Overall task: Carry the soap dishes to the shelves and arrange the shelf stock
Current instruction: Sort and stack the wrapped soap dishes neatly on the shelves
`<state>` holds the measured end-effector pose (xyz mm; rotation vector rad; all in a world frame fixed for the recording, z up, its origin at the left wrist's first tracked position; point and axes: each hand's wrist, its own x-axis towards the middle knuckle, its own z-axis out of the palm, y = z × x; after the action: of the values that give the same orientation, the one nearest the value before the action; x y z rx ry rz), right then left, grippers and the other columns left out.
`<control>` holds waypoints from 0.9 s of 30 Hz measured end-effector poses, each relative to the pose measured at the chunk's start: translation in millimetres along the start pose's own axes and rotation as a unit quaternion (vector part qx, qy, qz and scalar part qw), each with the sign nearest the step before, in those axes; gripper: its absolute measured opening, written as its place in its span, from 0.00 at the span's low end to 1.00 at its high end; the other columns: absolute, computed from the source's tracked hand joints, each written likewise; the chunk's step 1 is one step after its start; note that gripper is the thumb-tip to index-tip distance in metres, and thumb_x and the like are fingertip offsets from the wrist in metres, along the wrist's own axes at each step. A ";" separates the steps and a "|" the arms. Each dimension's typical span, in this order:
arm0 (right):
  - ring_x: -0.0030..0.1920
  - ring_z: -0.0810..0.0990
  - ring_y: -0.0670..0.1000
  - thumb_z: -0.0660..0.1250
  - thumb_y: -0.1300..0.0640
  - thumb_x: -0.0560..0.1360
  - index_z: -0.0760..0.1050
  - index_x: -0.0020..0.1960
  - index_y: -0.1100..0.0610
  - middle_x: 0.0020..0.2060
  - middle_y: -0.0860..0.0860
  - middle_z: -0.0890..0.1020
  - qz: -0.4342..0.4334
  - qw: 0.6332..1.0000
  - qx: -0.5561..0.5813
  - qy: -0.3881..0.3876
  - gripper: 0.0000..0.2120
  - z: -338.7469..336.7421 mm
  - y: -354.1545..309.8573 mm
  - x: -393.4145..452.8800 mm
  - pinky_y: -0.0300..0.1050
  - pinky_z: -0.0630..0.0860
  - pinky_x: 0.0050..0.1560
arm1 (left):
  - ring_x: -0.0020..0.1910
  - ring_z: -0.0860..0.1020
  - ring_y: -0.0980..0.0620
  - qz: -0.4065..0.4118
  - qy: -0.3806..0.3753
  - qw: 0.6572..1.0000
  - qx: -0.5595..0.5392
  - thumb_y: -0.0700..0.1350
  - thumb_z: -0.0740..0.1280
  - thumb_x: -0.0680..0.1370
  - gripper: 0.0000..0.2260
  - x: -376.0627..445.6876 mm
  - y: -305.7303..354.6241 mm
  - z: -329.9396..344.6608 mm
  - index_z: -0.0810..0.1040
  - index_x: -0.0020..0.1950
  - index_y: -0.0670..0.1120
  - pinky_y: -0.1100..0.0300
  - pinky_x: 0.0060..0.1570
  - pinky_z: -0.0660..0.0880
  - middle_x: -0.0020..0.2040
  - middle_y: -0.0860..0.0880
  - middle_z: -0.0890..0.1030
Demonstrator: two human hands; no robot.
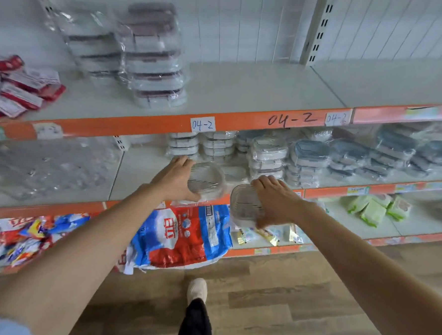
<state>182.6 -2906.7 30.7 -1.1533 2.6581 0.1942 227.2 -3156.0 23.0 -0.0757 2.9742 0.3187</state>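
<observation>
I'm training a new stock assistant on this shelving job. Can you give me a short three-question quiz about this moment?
1. True or false: both hands hold a wrapped soap dish.
2. Which shelf does the left hand reach with its soap dish? A) the top shelf labelled 04-2 B) the middle shelf below it C) the floor
3. Fill in: the right hand holds its soap dish in front of the shelf's ___ edge strip.

Key
1. True
2. B
3. orange
</observation>
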 end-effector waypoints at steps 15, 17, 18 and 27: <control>0.62 0.64 0.54 0.75 0.39 0.62 0.59 0.70 0.59 0.61 0.54 0.63 -0.128 0.982 -0.021 0.137 0.46 -144.9 -115.3 55.9 0.45 0.64 0.64 | 0.68 0.63 0.47 -0.147 0.164 0.975 0.010 0.56 0.77 0.66 0.42 -118.6 -109.0 -148.2 0.63 0.74 0.42 0.53 0.68 0.64 0.68 0.47 0.66; 0.61 0.64 0.54 0.75 0.40 0.62 0.61 0.68 0.59 0.60 0.54 0.64 -0.143 0.979 -0.025 0.145 0.44 -157.6 -131.3 77.3 0.45 0.65 0.63 | 0.74 0.59 0.47 -0.165 0.166 0.972 0.019 0.57 0.76 0.67 0.44 -115.1 -132.9 -160.3 0.59 0.76 0.43 0.52 0.71 0.59 0.75 0.46 0.61; 0.60 0.64 0.54 0.75 0.40 0.61 0.62 0.68 0.60 0.59 0.54 0.64 -0.146 0.978 -0.030 0.148 0.44 -161.9 -138.2 88.8 0.45 0.65 0.63 | 0.76 0.55 0.47 -0.169 0.162 0.972 0.018 0.57 0.76 0.68 0.46 -110.8 -145.2 -165.0 0.57 0.77 0.44 0.51 0.73 0.57 0.77 0.46 0.57; 0.65 0.62 0.53 0.74 0.37 0.61 0.56 0.74 0.58 0.62 0.52 0.62 -0.101 0.987 -0.035 0.123 0.51 -186.4 -162.5 170.7 0.45 0.62 0.68 | 0.76 0.56 0.47 -0.120 0.126 0.985 0.004 0.55 0.75 0.69 0.45 -34.8 -224.2 -196.7 0.56 0.78 0.44 0.52 0.73 0.56 0.77 0.46 0.58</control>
<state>158.5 -3176.9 160.1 -1.5514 2.7349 0.1157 248.2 -3415.8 172.0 -0.5044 3.1654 0.2857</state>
